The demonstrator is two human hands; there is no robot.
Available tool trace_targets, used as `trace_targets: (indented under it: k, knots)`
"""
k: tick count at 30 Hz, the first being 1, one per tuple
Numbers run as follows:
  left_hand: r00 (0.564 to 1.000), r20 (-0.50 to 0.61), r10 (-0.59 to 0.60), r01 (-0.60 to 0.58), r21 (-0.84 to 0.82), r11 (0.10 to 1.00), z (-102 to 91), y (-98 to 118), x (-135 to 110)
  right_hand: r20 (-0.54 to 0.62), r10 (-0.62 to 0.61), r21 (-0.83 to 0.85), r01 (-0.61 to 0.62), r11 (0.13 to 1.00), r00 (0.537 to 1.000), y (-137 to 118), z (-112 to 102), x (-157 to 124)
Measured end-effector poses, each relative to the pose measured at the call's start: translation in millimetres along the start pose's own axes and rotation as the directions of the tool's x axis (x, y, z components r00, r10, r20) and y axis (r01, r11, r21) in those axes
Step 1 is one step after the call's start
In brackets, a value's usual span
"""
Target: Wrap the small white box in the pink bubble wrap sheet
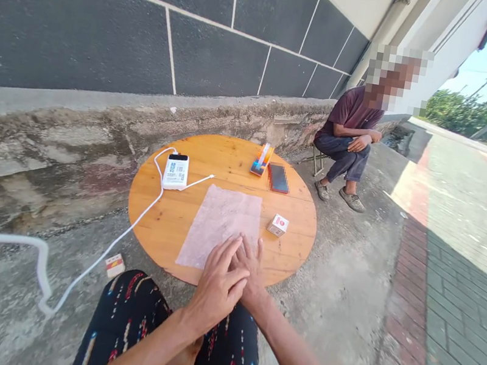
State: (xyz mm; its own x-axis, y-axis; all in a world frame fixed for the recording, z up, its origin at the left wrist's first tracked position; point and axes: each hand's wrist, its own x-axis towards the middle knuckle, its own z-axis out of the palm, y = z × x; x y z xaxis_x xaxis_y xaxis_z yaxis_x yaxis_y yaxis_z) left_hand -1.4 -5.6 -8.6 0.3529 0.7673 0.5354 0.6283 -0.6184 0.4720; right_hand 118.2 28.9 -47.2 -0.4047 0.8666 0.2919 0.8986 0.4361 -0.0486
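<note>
A pale pink sheet of thin paper [219, 222] lies flat on a round wooden table [294, 240]. My right hand [252, 270] presses flat on the sheet's near right corner, fingers spread. My left hand [215, 286] lies over the back of my right hand, fingers apart, holding nothing. A small white and red box [278, 225] stands just right of the sheet. Farther back sit a white power bank [176, 171] with a white cable [124, 237], a dark phone [278, 178] and a colourful small pack [262, 159].
A person in a dark red shirt [351, 110] sits on a stool beyond the table by the dark tiled wall [111, 26]. Another small box [115, 264] lies on the concrete ground left of the table. A brick pavement [462, 291] runs along the right.
</note>
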Motion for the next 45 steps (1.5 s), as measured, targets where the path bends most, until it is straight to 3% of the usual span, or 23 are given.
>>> trace_targets:
  k: [3,6,12,15,19,23,26,30,38,45]
  knots:
    - [1.000,0.003,0.004,-0.004,-0.006,1.000,-10.3,-14,-7,0.016,0.007,0.027,-0.008,1.000,1.000,2,-4,2]
    - [0.999,-0.014,-0.049,0.050,0.113,0.992,-17.8,-40,-2,0.003,0.009,0.045,-0.009,0.999,1.000,2,-7,4]
    - [0.993,0.060,-0.099,0.082,0.237,0.968,-16.5,-78,8,-0.042,0.025,0.121,-0.020,0.992,0.999,11,-16,3]
    - [0.994,0.045,-0.099,0.085,0.240,0.967,-12.5,-81,5,-0.097,0.068,0.155,-0.052,0.986,0.993,37,-32,3]
    - [0.993,0.040,-0.113,0.101,0.234,0.967,-11.2,-77,3,-0.158,0.272,0.147,-0.249,0.957,0.949,91,-47,13]
    - [0.989,0.027,-0.145,0.136,0.218,0.966,-11.7,-74,4,-0.074,0.328,0.238,-0.303,0.923,0.942,135,-37,29]
    - [0.986,0.000,-0.165,0.162,0.203,0.966,-12.7,-73,5,-0.042,0.329,0.295,-0.303,0.906,0.943,146,-31,34]
    - [0.983,0.001,-0.186,0.182,0.184,0.966,-14.2,-71,6,-0.054,0.335,0.409,-0.285,0.867,0.941,130,-38,38]
    - [0.978,-0.004,-0.210,0.208,0.170,0.963,-14.3,-71,8,-0.055,0.035,0.540,0.000,0.842,0.998,48,-37,74]
    - [0.970,0.002,-0.242,0.239,0.149,0.959,-18.4,-68,11,0.012,-0.079,0.465,0.064,0.883,0.997,36,-26,88]
